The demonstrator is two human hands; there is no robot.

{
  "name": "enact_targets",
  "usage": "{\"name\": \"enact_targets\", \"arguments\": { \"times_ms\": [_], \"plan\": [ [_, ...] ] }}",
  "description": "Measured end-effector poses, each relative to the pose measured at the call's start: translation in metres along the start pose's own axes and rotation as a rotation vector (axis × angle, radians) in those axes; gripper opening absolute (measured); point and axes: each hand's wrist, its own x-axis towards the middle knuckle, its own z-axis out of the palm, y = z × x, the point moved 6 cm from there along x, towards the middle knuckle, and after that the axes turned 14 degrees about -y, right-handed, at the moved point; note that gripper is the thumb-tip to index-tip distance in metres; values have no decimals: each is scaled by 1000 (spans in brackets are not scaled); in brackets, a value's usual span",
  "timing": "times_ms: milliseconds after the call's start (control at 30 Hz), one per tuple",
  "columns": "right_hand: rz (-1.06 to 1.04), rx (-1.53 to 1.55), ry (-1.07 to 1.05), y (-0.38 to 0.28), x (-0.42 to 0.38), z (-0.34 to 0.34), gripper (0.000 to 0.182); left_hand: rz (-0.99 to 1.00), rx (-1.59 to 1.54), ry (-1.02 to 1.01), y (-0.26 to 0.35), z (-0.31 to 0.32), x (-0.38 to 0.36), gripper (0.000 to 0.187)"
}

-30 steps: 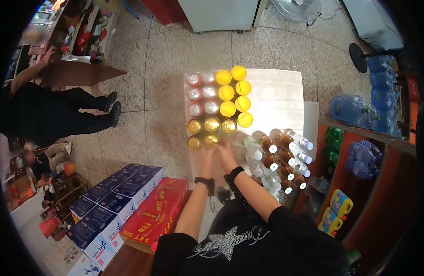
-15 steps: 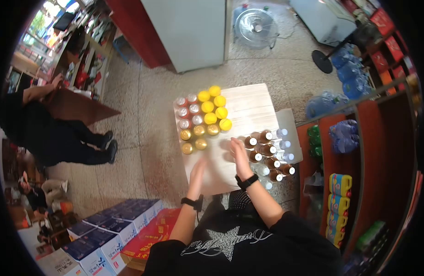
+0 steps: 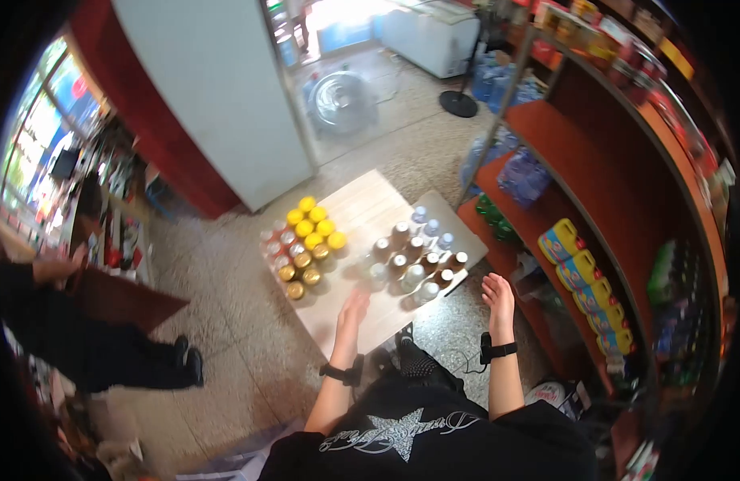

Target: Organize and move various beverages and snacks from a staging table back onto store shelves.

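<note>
My left hand (image 3: 353, 308) is over the front part of the wooden table (image 3: 330, 311), fingers stretched out and holding nothing. Past the table's right edge, my right hand (image 3: 498, 293) hangs in the air with extended fingers, also holding nothing. Brown bottles with white caps (image 3: 430, 261) stand in rows on the table's right side, with clear bottles (image 3: 412, 277) among them. At the left stand several yellow-topped containers (image 3: 314, 240), gold-topped cans (image 3: 302, 261) and silver-topped red cans (image 3: 288, 238). Black bands circle both my wrists.
A brown shelf unit (image 3: 578, 152) on the right holds yellow-labelled jugs (image 3: 582, 276) and green bottles (image 3: 495, 215). A fan (image 3: 342, 100) lies beyond the table. On the left stands a person in dark clothes (image 3: 73, 337) beside a brown board (image 3: 129, 297).
My view has turned to the right. My hands have moved apart: the right one has left the brown bottles and is now beyond the table's right edge. Both remain without anything.
</note>
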Motion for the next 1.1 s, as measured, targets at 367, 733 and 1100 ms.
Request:
{"name": "enact_targets", "arguments": {
  "times_ms": [367,733,1100],
  "plan": [
    [-331,42,380,-46,-121,-129,47,-126,119,-533,-13,186,25,50],
    [-410,142,844,-29,-297,-342,46,-300,149,-925,-101,413,-11,57],
    [-382,72,1163,-58,-442,-460,46,-389,153,-1216,-182,605,-71,54]
  ]
}}
